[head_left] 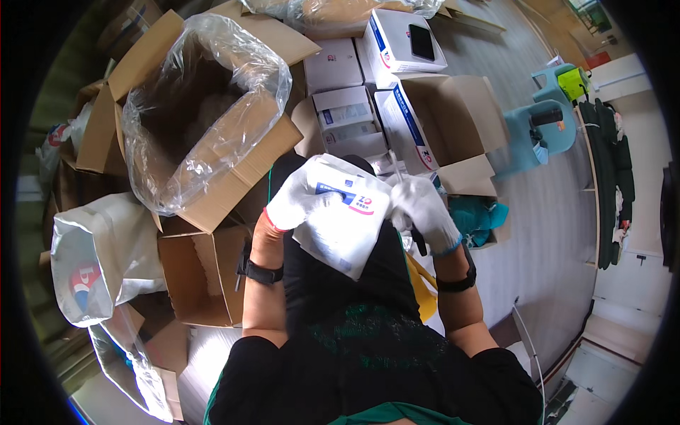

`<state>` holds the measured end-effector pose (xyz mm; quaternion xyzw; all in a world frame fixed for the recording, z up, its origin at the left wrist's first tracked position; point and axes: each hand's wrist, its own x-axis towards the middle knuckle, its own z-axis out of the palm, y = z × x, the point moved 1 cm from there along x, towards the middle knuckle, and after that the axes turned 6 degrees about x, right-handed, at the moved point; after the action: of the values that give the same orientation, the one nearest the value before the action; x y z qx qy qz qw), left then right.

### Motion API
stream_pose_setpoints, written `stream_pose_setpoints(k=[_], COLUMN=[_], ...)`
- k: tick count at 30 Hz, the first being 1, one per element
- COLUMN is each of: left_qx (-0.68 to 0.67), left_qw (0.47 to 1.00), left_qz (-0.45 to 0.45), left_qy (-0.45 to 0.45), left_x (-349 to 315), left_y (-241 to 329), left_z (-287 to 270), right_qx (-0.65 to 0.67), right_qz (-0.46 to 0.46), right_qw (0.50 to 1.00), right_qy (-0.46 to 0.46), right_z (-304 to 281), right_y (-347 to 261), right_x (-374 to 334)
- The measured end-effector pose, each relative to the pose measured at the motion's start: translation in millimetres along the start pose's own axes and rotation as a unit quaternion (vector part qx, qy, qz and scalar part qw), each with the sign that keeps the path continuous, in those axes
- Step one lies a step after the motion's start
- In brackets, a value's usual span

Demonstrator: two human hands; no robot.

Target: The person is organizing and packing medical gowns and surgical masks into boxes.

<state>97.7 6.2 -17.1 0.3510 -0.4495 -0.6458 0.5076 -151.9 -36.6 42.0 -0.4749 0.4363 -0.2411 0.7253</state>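
My left hand point(297, 195), in a white knit glove, grips a flat white packet point(343, 237) with blue and red print by its left side. The packet is tilted above my lap. At its right edge my right hand point(423, 211), gloved too, is closed around a slim tool. The tool's thin pale end point(394, 163) sticks up past the fingers, and a dark end point(420, 244) shows below the hand; its exact kind is unclear. Just beyond the hands, an open white box point(347, 106) holds similar packets.
To the left stand a large carton point(234, 173) lined with clear plastic, an open smaller carton point(188, 265) and a white sack point(127, 241). At right are an open box point(460, 113), a teal bundle point(478, 216) and a blue stool point(538, 127). A phone point(421, 41) lies on a white box.
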Motion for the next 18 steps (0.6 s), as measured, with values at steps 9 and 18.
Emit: stream_pose_setpoints(k=[9, 18], left_qx=[-0.080, 0.569], left_qw=[0.990, 0.801], left_qz=[0.099, 0.110], left_qy=[0.054, 0.150], left_x=[7.0, -11.3], left_y=[22.3, 32.4], left_z=[12.6, 72.9], right_qx=[0.027, -0.171], right_qz=[-0.046, -0.021], right_qw=[0.996, 0.974], right_qy=[0.075, 0.150], right_z=[-8.4, -15.0], right_y=[16.1, 58.9], right_x=[4.5, 32.0])
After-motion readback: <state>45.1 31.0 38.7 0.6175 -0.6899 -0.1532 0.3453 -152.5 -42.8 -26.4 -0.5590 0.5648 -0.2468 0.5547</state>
